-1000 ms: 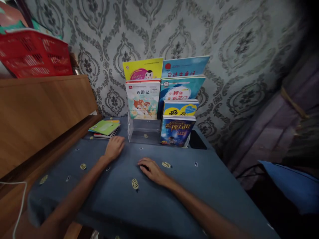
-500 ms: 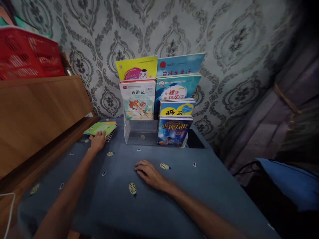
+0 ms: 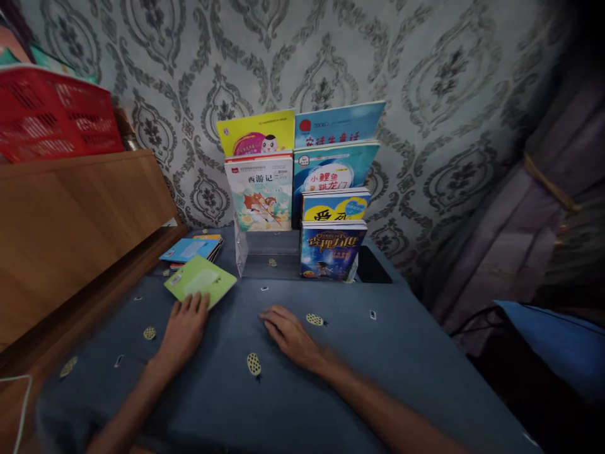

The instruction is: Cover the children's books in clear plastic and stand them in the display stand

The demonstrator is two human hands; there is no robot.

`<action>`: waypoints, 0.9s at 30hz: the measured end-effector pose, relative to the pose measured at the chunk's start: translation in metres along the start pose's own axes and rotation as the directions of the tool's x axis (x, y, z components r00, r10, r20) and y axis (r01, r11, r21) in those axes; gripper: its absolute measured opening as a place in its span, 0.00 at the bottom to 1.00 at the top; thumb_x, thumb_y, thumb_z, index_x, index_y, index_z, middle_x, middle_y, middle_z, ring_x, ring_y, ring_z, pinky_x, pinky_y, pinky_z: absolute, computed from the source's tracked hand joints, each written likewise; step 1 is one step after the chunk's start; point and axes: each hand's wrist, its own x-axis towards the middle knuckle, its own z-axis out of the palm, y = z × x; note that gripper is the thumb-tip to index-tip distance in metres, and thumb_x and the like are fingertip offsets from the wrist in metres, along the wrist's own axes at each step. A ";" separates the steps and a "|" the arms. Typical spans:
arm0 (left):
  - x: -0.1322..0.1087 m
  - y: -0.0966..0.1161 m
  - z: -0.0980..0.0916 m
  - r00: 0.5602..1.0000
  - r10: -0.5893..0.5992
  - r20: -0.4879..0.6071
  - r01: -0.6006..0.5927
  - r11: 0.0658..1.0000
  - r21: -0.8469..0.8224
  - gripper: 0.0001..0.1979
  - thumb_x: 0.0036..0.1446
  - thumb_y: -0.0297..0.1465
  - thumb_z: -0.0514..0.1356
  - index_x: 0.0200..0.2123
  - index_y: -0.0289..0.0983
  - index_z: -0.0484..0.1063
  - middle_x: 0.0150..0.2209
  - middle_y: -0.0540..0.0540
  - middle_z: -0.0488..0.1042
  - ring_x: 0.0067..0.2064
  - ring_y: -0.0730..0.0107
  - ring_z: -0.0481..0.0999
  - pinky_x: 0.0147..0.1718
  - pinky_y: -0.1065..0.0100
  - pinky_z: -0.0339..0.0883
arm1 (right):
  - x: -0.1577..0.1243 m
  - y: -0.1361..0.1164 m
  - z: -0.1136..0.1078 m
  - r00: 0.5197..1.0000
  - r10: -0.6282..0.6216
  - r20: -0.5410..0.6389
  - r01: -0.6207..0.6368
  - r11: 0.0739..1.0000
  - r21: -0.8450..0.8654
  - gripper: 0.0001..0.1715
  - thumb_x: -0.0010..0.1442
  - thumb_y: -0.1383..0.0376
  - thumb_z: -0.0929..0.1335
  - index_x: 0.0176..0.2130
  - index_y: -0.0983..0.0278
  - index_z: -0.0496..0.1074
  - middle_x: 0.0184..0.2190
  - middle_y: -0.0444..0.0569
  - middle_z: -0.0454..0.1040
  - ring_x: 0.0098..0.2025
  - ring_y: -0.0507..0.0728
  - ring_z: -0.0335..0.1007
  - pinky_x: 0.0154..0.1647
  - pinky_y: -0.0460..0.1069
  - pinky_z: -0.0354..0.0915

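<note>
My left hand [image 3: 185, 328] grips the near edge of a green book [image 3: 201, 280], its fingers on the cover and its thumb hidden. The book is tilted beside a small pile topped by a blue book [image 3: 184, 250]. My right hand [image 3: 290, 337] rests on the blue cloth, fingers apart and slightly curled, holding nothing. Beyond it stands a clear tiered rack [image 3: 269, 265]. Its right side bears a dark blue book [image 3: 331, 252], with yellow-and-blue and teal books behind. On the upper left are a white-covered book [image 3: 261, 195] and a yellow book [image 3: 255, 132].
A black flat object [image 3: 372, 265] lies right of the rack. At the left, a red basket [image 3: 57, 113] sits on a wooden cabinet [image 3: 85, 214]. A curtain [image 3: 510, 246] hangs at the right, above a blue item [image 3: 553, 340]. The cloth-covered table [image 3: 378, 353] spans the foreground.
My left hand has drawn the green book off the pile, toward me and slightly right, which uncovers the blue book. My right hand has stayed nearly in place.
</note>
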 end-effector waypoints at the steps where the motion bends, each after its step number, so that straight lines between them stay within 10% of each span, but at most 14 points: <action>1: -0.014 0.009 -0.001 0.997 0.072 0.014 -0.071 0.995 -0.067 0.23 0.68 0.32 0.49 0.63 0.41 0.68 0.62 0.36 0.70 0.62 0.48 0.71 0.61 0.45 0.61 | 0.001 -0.001 -0.001 0.998 0.029 -0.050 -0.029 1.000 0.008 0.17 0.71 0.67 0.60 0.53 0.59 0.74 0.48 0.53 0.77 0.52 0.60 0.74 0.56 0.57 0.71; 5: -0.041 0.027 -0.010 0.969 0.233 0.079 -0.202 0.937 -0.285 0.22 0.68 0.38 0.51 0.64 0.48 0.65 0.64 0.44 0.70 0.64 0.58 0.70 0.63 0.51 0.61 | 0.004 0.000 -0.003 0.978 0.114 -0.174 -0.108 0.993 0.045 0.18 0.71 0.64 0.60 0.54 0.58 0.74 0.48 0.53 0.78 0.53 0.62 0.74 0.58 0.60 0.69; 10: -0.021 0.009 -0.005 0.954 -0.183 0.238 0.224 0.961 -0.159 0.28 0.69 0.42 0.47 0.67 0.38 0.62 0.71 0.34 0.55 0.71 0.41 0.54 0.60 0.35 0.58 | 0.005 -0.002 -0.003 0.990 0.098 -0.106 -0.096 0.995 0.023 0.18 0.71 0.64 0.59 0.53 0.60 0.74 0.47 0.54 0.78 0.52 0.61 0.73 0.57 0.59 0.69; 13: -0.014 0.004 0.010 0.937 -0.230 0.263 0.276 0.948 -0.156 0.29 0.69 0.44 0.46 0.69 0.39 0.58 0.71 0.34 0.54 0.72 0.40 0.53 0.61 0.37 0.57 | 0.006 -0.004 -0.005 0.996 0.069 -0.055 -0.069 0.998 0.003 0.18 0.72 0.65 0.59 0.54 0.60 0.73 0.47 0.54 0.77 0.52 0.61 0.72 0.57 0.58 0.69; 20: -0.015 0.011 0.024 0.988 -0.100 0.120 0.121 0.976 -0.179 0.29 0.69 0.45 0.47 0.67 0.40 0.62 0.70 0.37 0.59 0.71 0.45 0.55 0.63 0.45 0.57 | 0.006 0.004 0.001 0.996 0.058 -0.075 -0.064 0.995 -0.078 0.18 0.72 0.64 0.60 0.55 0.62 0.71 0.54 0.57 0.75 0.58 0.62 0.68 0.63 0.63 0.62; 27: 0.009 0.041 0.007 0.939 0.336 0.079 -0.270 0.857 -0.440 0.26 0.69 0.43 0.47 0.65 0.43 0.64 0.70 0.44 0.60 0.73 0.54 0.52 0.68 0.46 0.49 | 0.005 0.005 -0.016 0.999 0.048 0.017 -0.044 0.983 -0.177 0.16 0.69 0.67 0.62 0.52 0.65 0.75 0.51 0.57 0.77 0.55 0.62 0.71 0.59 0.60 0.64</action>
